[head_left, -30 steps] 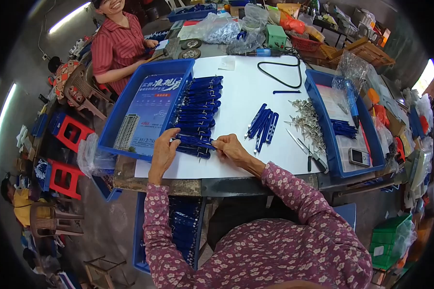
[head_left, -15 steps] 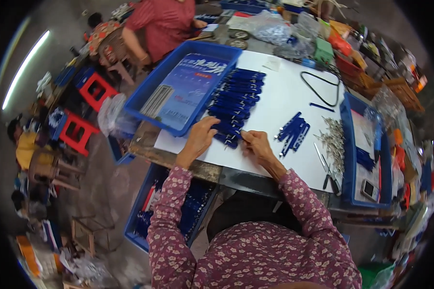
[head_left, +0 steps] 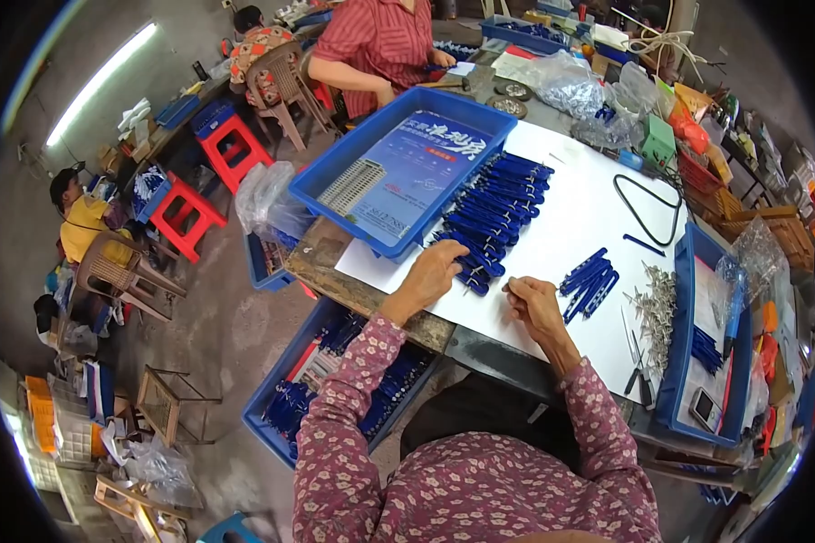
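A row of slim blue handles [head_left: 507,204] with small metal parts at their ends lies side by side on white paper [head_left: 525,281]. At its near left end is my left hand [head_left: 430,279], fingers bent together and tips against the handles; the fingers hide what is between them. My right hand [head_left: 539,312] hovers just right of the row's near end, apart from it. Its thumb and fingers are curled into a pinch, and anything in them is too small to make out. Further right lies a loose bunch of blue handles [head_left: 590,282].
A blue tray [head_left: 340,226] borders the row. On the right are small metal pieces [head_left: 652,312], scissors [head_left: 641,380], a black loop [head_left: 620,204] and another blue tray [head_left: 675,398]. Below the table edge sits a filled blue crate [head_left: 263,430]. A co-worker [head_left: 380,45] sits opposite.
My right hand has come off the near end of the row and drawn a little to the right. My left hand stays by the row. The whole view has shifted.
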`<state>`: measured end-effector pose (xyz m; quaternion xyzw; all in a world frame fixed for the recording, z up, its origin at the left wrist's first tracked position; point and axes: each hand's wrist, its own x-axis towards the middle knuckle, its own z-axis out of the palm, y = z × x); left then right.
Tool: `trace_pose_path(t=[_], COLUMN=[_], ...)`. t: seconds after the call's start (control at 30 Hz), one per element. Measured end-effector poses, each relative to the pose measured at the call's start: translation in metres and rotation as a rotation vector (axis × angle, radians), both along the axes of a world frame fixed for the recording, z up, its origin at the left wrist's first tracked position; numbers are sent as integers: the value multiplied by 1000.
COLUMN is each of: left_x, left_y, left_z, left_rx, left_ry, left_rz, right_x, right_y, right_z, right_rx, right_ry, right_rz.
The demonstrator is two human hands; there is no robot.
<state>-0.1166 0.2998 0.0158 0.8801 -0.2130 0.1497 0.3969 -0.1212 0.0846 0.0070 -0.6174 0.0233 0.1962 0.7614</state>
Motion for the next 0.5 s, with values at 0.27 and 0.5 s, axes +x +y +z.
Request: trace_pose_path(t=[0.27,0.5], left_x=[-6,-13], left_y=[-5,-24], left_z=[5,19], left_rx=[8,-7], left_ry=[62,74], left_rz=[-16,-61], right_x=[-28,-57], right_y=[-3,-13], right_z=[46,113], right_rx=[107,165], right_ry=[-33,-363], right_rz=[85,199])
